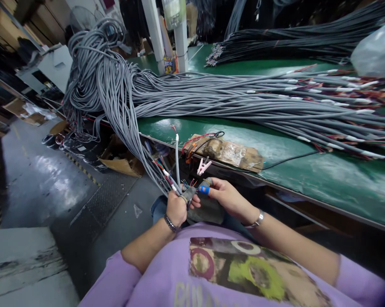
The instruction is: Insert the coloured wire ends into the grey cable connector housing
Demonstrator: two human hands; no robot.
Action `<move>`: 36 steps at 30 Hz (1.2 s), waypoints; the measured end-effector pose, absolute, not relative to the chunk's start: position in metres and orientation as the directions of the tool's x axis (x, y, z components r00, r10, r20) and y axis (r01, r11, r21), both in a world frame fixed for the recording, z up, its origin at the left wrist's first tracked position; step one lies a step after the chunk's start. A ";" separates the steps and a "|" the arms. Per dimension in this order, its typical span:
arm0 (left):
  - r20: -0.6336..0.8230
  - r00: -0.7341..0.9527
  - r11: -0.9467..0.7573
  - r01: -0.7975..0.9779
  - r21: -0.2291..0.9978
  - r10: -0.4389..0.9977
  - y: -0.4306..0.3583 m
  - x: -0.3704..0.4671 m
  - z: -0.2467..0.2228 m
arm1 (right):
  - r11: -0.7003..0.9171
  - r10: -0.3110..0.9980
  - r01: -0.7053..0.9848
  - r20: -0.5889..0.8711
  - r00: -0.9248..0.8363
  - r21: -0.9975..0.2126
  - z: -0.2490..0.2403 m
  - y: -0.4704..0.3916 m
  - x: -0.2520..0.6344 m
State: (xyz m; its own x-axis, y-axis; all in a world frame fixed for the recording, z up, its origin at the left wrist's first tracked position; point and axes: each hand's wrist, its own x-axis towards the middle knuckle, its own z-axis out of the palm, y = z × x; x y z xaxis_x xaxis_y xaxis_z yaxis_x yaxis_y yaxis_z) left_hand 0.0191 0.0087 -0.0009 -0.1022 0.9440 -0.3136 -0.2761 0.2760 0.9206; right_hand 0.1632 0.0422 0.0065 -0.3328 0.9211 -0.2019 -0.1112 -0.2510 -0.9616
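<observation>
My left hand [177,208] is closed around the ends of several grey cables [149,168] that hang down from the bench. One cable end [177,160] sticks up from this grip, with thin stripped wires at its tip. Thin coloured wires [189,183] fan out by the left thumb, which wears a grey cover. Opposite it, my right hand [232,197] pinches at the wires; a blue wrap [204,189] covers its thumb tip and a grey cover its index finger. Exactly which wires it pinches is too small to see. Just above stands a pink clip [204,166] at the bench edge.
A thick bundle of grey cables [192,96] lies along the green bench [307,179], heaped at its left end. Black cables [294,44] lie behind. A taped cardboard piece [233,154] with leads sits near the front edge. An open carton [123,164] stands below left.
</observation>
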 end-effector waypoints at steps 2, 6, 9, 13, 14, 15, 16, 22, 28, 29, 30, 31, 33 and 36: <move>-0.312 -0.079 0.285 -0.244 0.927 0.947 0.008 0.018 -0.002 | -0.249 0.919 -0.116 -0.197 -0.342 -0.962 0.009 0.044 0.163; -0.298 -0.051 0.282 -0.204 0.937 0.953 0.006 0.018 -0.005 | -0.251 0.884 -0.151 -0.163 -0.437 -0.956 0.016 0.045 0.156; -0.296 -0.005 0.291 -0.173 0.941 0.955 0.007 0.018 -0.006 | -0.317 0.877 -0.211 -0.201 -0.437 -0.925 0.014 0.044 0.147; -0.306 0.066 0.313 -0.148 0.938 0.950 0.006 0.018 -0.006 | -0.433 0.886 -0.358 -0.319 -0.336 -0.827 0.005 0.047 0.143; -0.307 0.071 0.314 -0.146 0.938 0.949 0.006 0.018 -0.006 | -0.445 0.889 -0.401 -0.342 -0.306 -0.801 0.003 0.049 0.145; -0.306 0.068 0.312 -0.149 0.938 0.950 0.006 0.017 -0.006 | -0.454 0.889 -0.442 -0.360 -0.284 -0.774 0.001 0.051 0.147; -0.304 0.058 0.309 -0.158 0.938 0.951 0.005 0.017 -0.004 | -0.464 0.885 -0.480 -0.378 -0.270 -0.744 -0.001 0.053 0.150; -0.299 0.026 0.294 -0.271 0.917 0.954 0.010 0.016 0.011 | -0.583 0.807 -0.563 -0.494 -0.323 -0.586 -0.003 0.063 0.165; -0.300 0.069 0.305 -0.339 0.890 0.951 0.020 0.022 0.023 | -0.493 0.862 -0.509 -0.316 -0.397 -0.705 0.002 0.078 0.163; -0.305 0.073 0.311 -0.346 0.885 0.949 0.021 0.023 0.023 | -0.448 0.882 -0.504 -0.274 -0.383 -0.738 0.002 0.079 0.161; -0.311 0.077 0.318 -0.352 0.881 0.947 0.023 0.024 0.023 | -0.399 0.903 -0.500 -0.234 -0.361 -0.768 0.002 0.080 0.159; -0.317 0.078 0.323 -0.359 0.876 0.945 0.024 0.025 0.023 | -0.357 0.919 -0.494 -0.202 -0.340 -0.793 0.002 0.081 0.157; -0.331 0.082 0.337 -0.372 0.865 0.940 0.027 0.027 0.023 | -0.316 0.934 -0.484 -0.178 -0.310 -0.816 0.002 0.081 0.153; -0.343 0.092 0.351 -0.386 0.853 0.935 0.031 0.028 0.022 | -0.381 0.915 -0.512 -0.233 -0.331 -0.769 0.004 0.081 0.147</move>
State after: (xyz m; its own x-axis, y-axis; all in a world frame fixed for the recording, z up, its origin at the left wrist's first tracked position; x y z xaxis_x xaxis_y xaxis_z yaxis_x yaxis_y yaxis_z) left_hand 0.0284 0.0306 0.0216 0.0918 0.9350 -0.3426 -0.3859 0.3506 0.8533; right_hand 0.1474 0.0814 0.0036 -0.3307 0.9145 -0.2329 -0.5125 -0.3813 -0.7694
